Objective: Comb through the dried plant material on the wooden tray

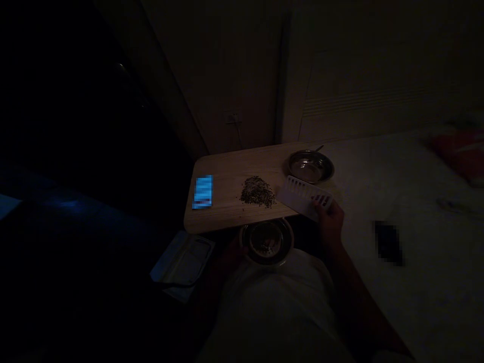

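The right hand (330, 217) is closed on the near right end of a white slotted scraper (298, 197), with the thumb lying over its face and the slots running along its far side. The scraper slants away to the left of that hand, over the worktop (223, 219), its far left end just beside a loose pile of small dark seeds (257, 191). The pile lies on the worktop, left of the right hand and a little beyond it.

The left hand (238, 249) is at the left rim of a metal bowl (266, 239), which sits below the near edge of the worktop, to the left of the right hand; some dark bits show inside it. The light is so poor there that I cannot tell how far the left hand's fingers are closed.

Straight beyond the right hand stands a second, shiny dish (310, 166), with a thin handle (319, 148) poking up at its far rim. Beyond the left hand, and to its left, a lit screen (203, 192) lies on the worktop. Left of the left hand, lower than the worktop, is a pale packet (183, 264).
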`<move>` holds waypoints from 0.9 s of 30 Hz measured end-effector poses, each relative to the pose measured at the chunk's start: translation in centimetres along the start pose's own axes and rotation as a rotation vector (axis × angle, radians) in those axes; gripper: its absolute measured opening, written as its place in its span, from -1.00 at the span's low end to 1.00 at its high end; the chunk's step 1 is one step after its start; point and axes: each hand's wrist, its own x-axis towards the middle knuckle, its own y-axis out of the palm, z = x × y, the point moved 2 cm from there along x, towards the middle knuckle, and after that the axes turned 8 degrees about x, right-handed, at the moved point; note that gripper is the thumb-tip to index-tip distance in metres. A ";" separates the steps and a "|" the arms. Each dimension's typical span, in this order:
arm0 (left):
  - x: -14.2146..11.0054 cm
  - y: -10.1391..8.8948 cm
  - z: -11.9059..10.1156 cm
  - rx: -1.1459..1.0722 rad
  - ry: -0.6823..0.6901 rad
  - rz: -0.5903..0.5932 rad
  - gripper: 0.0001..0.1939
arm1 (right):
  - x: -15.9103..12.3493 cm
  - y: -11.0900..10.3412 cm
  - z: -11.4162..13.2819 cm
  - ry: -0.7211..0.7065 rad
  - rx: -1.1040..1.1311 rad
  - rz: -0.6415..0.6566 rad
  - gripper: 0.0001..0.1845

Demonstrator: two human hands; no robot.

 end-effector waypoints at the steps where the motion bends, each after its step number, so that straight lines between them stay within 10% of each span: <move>1: 0.0 0.0 0.0 -0.006 0.008 0.012 -0.08 | 0.0 0.1 -0.1 -0.002 -0.006 0.002 -0.73; 27: 0.1 -0.6 0.4 -0.014 0.019 0.054 -0.15 | -0.5 0.5 -0.7 -0.013 -0.022 0.003 -0.66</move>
